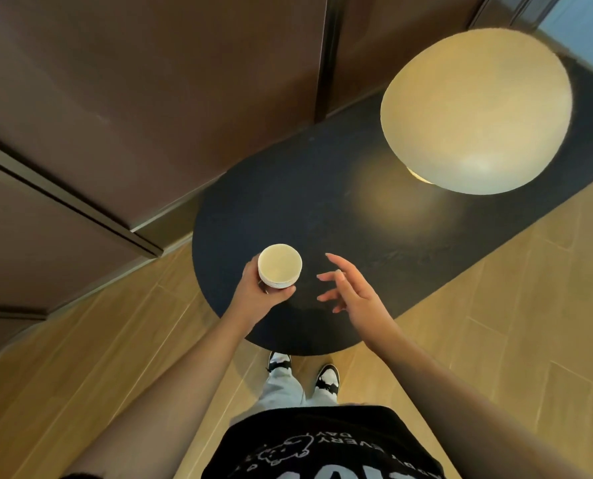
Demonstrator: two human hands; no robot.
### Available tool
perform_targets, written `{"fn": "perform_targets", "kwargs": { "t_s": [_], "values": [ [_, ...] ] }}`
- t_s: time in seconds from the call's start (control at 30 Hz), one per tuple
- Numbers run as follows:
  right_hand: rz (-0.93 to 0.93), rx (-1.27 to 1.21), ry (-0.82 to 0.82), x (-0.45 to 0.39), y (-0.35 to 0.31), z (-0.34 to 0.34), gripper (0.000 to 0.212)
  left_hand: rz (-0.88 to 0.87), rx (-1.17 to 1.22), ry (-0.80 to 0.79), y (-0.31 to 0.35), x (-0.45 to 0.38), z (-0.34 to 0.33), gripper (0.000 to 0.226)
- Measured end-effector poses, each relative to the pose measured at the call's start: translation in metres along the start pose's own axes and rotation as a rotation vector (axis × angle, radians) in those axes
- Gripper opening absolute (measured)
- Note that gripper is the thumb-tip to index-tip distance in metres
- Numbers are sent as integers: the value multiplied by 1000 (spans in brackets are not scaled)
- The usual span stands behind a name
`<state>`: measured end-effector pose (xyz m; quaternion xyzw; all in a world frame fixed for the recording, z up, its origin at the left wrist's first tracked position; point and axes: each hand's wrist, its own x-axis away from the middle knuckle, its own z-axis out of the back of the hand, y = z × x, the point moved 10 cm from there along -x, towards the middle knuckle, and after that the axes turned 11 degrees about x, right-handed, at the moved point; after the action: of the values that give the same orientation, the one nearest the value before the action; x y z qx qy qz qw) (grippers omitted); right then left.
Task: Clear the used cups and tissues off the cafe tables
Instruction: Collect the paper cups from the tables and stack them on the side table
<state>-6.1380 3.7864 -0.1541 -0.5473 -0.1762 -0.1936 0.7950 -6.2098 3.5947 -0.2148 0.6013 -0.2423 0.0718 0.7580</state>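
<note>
A dark, long desk (322,209) with rounded ends is running diagonally from the lower centre of the frame toward the upper right. A pale dome-shaped lamp shade (475,112) is hanging over its upper right part and is casting a warm pool of light (402,202) onto the dark top just below it. Brown wall panels (150,98) are filling the upper left, divided by dark vertical and slanting seams. Light wooden floor planks (513,323) are stretching across the lower left and right. A strip of bluish daylight (585,25) is showing in the top right corner.
</note>
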Motion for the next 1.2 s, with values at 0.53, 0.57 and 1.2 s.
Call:
{"fn": "perform_targets", "kwargs": {
  "t_s": [0.53,0.57,1.2],
  "values": [
    [-103,-34,31,-45,11,-11,28,-20,-200,-32,-49,-73,11,89],
    [-106,-35,35,-45,11,-9,28,-16,-209,-29,-52,-75,11,89],
    [-65,-28,24,-34,0,-9,31,106,-236,-17,-86,-71,22,97]
  ]
}}
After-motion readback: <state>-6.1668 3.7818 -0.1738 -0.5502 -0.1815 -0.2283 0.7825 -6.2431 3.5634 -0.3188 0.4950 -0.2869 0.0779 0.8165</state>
